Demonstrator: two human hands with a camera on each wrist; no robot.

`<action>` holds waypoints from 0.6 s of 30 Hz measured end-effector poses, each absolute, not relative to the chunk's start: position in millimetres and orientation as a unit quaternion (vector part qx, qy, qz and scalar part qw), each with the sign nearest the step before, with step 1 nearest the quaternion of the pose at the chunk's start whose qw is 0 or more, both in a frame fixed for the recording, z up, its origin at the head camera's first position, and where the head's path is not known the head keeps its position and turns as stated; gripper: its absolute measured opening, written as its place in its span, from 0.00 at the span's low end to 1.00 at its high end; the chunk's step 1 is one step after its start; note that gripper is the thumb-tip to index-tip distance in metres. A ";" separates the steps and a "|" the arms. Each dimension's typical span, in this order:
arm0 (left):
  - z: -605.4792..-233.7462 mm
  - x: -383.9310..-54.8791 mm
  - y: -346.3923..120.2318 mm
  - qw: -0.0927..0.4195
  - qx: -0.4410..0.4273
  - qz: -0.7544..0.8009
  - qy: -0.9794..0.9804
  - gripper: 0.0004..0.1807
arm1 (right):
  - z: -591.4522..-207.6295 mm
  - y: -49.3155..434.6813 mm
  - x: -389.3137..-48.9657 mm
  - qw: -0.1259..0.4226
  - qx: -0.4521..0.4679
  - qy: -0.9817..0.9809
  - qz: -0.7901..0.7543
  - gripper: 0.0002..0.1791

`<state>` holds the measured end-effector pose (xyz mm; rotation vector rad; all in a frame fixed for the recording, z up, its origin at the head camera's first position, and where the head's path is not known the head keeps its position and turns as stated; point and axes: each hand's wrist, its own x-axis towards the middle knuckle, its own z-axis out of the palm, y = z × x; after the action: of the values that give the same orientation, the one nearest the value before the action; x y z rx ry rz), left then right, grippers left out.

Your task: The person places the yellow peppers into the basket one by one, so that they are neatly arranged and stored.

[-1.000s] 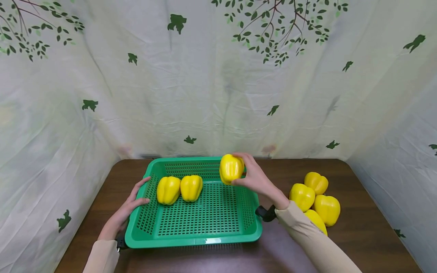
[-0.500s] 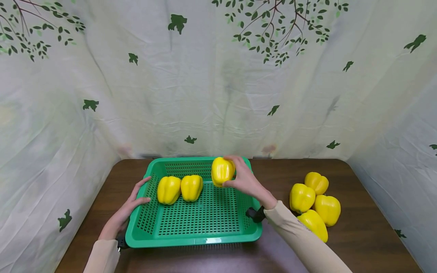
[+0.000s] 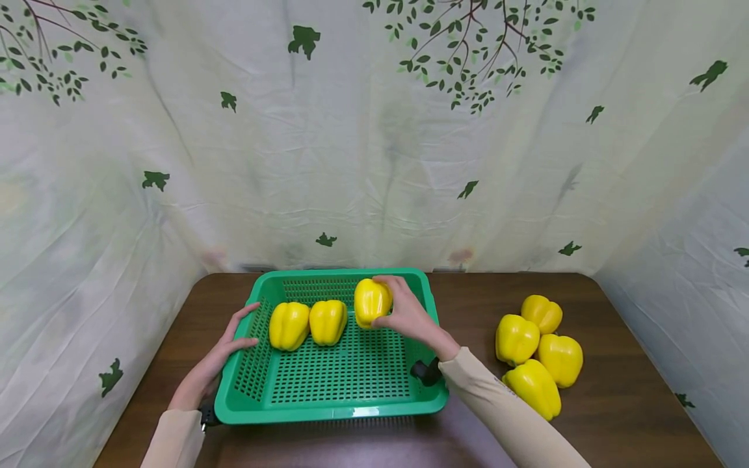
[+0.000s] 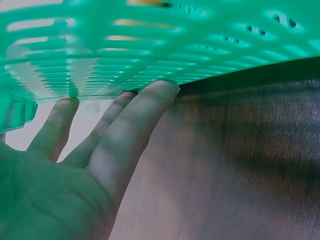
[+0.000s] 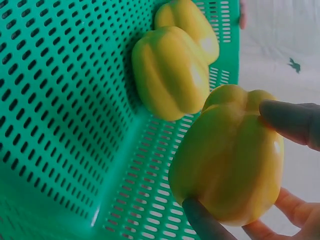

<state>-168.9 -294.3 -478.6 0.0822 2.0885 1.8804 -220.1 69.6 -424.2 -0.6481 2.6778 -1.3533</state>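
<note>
A yellow bell pepper (image 3: 371, 304) is gripped between the thumb and fingers of my right hand (image 3: 406, 315), above the right half of a green perforated basket (image 3: 328, 413). The right wrist view shows this held pepper (image 5: 230, 157) close up, with fingertips on opposite sides. Two more yellow peppers, a left one (image 3: 289, 327) and a right one (image 3: 328, 322), lie side by side in the basket's left part. My left hand (image 3: 219, 354) rests against the basket's left rim. From the left wrist, fairly straight fingers (image 4: 132, 125) touch the outside of the basket wall (image 4: 100, 60).
Several yellow peppers (image 3: 560, 359) lie clustered on the brown wooden table (image 3: 620, 416), right of the basket. A pale curtain (image 3: 351, 162) with leaf prints hangs behind and at both sides. A dark wrist camera (image 3: 426, 372) overlaps the basket's right side.
My right hand has moved left and slightly down with the pepper, from the basket's back right corner nearer to the two peppers inside. The left hand and basket stay still.
</note>
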 end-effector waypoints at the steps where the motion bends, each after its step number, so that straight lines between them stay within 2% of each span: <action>1: -478.3 -169.0 -293.9 0.163 0.029 0.659 0.734 0.35 | -425.3 68.7 -220.2 0.036 -0.211 0.872 -0.441 0.42; 18: -482.7 -170.2 -293.0 0.106 0.070 0.634 0.763 0.35 | -441.6 55.4 -226.4 0.049 -0.210 0.872 -0.440 0.42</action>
<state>-170.2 -293.0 -482.7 0.2054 2.2470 1.8686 -226.4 55.4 -441.6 -0.6388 2.6556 -1.3405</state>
